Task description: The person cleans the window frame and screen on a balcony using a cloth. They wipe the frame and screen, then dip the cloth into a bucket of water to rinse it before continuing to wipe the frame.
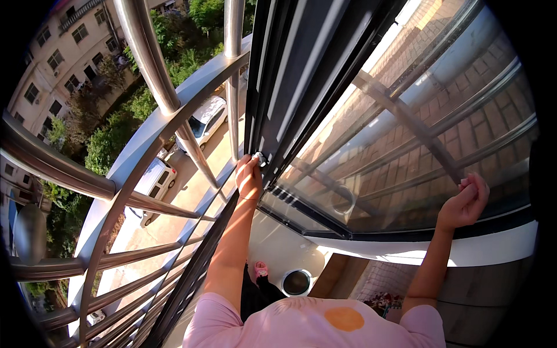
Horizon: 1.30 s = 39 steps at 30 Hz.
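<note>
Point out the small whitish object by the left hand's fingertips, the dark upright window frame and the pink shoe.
Small whitish object [260,158]: head view, middle of its visible surface.
Dark upright window frame [301,87]: head view, broad face with light streaks.
Pink shoe [261,269]: head view, middle of its top.

Pale ground outside [136,240]: brightest patch I'm getting, under hard, direct sun.
Curved silver metal railing [146,52]: glossy, with bright highlights along its bars.
Black metal window frame [307,64]: slanted light stripes alternate with deep shadow.
Broad transparent glass pane [400,156]: reflections muddle my view through it.
White curved ledge [499,248]: sunlit; below its lower edge I see dimness.
Bare left hand [248,181]: warmly sunlit, reasonably sharp.
Fisheye rim: straight lines bow; my corners go black.
</note>
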Motion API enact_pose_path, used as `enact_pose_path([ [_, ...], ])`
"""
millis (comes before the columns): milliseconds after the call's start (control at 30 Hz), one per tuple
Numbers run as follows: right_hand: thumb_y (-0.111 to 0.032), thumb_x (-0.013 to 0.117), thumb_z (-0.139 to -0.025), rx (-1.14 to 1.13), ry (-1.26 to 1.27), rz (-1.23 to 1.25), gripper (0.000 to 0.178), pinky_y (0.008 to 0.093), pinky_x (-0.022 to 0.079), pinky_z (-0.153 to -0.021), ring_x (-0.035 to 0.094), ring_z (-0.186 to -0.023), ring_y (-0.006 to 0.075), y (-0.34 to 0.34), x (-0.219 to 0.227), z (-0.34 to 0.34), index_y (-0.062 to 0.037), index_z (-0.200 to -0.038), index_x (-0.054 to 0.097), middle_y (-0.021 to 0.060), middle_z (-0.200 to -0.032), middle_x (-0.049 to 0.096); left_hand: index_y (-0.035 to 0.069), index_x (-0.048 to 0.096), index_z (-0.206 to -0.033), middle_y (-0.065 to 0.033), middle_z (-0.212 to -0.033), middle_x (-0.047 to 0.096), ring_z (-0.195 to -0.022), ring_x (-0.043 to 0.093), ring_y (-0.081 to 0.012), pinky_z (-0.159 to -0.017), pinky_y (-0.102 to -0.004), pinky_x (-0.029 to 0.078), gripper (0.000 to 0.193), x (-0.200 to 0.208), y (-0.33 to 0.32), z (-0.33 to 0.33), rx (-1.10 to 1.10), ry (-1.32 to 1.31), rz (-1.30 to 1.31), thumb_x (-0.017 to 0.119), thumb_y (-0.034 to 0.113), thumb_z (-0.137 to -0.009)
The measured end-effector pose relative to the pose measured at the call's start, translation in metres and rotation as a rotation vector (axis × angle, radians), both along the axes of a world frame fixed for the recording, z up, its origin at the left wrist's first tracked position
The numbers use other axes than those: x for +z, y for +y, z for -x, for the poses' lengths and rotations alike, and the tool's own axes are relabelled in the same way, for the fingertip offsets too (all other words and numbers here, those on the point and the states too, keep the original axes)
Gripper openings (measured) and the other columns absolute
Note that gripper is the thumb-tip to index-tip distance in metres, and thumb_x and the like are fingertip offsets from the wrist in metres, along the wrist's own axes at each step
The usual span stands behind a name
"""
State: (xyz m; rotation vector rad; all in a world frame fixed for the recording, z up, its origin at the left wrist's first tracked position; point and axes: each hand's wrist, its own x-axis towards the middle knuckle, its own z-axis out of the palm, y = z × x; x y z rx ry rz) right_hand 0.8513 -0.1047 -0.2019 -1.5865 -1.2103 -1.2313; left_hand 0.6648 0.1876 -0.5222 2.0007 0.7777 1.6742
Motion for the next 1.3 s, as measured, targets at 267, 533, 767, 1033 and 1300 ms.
enact_pose_path([
  [267,-0.003,0.042,-0.092,-0.05,-0.063,-0.041,0.019,0.0166,0.047,-0.06,0.054,-0.068,0.0081,0.002,-0.004,-0.004,0.0034,-0.104,0.056,0.0093,-0.093,0.056,0.005,0.058,-0.09,-0.0136,-0.088,0.057,-0.081,0.056,-0.0329,-0.069,-0.0386,0.047,0.018,-0.074,-0.017,0.007,-0.001,0.063,0.286,0.058,-0.006,-0.076],
  [533,-0.003,0.042,-0.092,-0.056,-0.161,-0.013,0.018,0.0175,0.048,-0.061,0.055,-0.069,0.0096,-0.002,-0.006,-0.012,0.0043,-0.101,0.056,0.0101,-0.092,0.057,-0.002,0.058,-0.094,-0.0192,-0.093,0.058,-0.086,0.057,-0.0345,-0.074,-0.0386,0.048,0.017,-0.068,-0.023,0.009,-0.03,0.144,0.44,0.059,-0.001,-0.077],
  [767,-0.004,0.042,-0.092,-0.104,-0.168,-0.057,0.018,0.0178,0.047,-0.06,0.055,-0.069,0.0102,0.002,-0.006,-0.012,0.0048,-0.1,0.057,0.0106,-0.092,0.058,-0.001,0.058,-0.089,-0.0185,-0.086,0.059,-0.081,0.058,-0.0348,-0.072,-0.0387,0.047,0.012,-0.095,-0.02,0.009,-0.019,0.153,0.406,0.057,-0.001,-0.076],
  [1033,-0.002,0.042,-0.091,-0.116,-0.159,-0.038,0.018,0.0184,0.047,-0.062,0.055,-0.07,0.0111,-0.005,-0.009,-0.014,0.0049,-0.099,0.057,0.0125,-0.097,0.057,-0.002,0.06,-0.09,-0.0185,-0.083,0.061,-0.079,0.06,-0.0331,-0.073,-0.0359,0.047,0.013,-0.097,-0.024,0.009,0.073,0.052,0.678,0.057,0.001,-0.077],
  [1300,-0.002,0.042,-0.091,-0.059,-0.174,-0.039,0.018,0.0187,0.048,-0.062,0.055,-0.071,0.011,0.0,-0.01,-0.013,0.0052,-0.098,0.057,0.0123,-0.097,0.056,0.003,0.059,-0.098,-0.0145,-0.097,0.059,-0.091,0.058,-0.0261,-0.082,-0.0318,0.045,0.021,-0.039,-0.008,0.018,-0.142,-0.174,0.765,0.058,-0.001,-0.077],
])
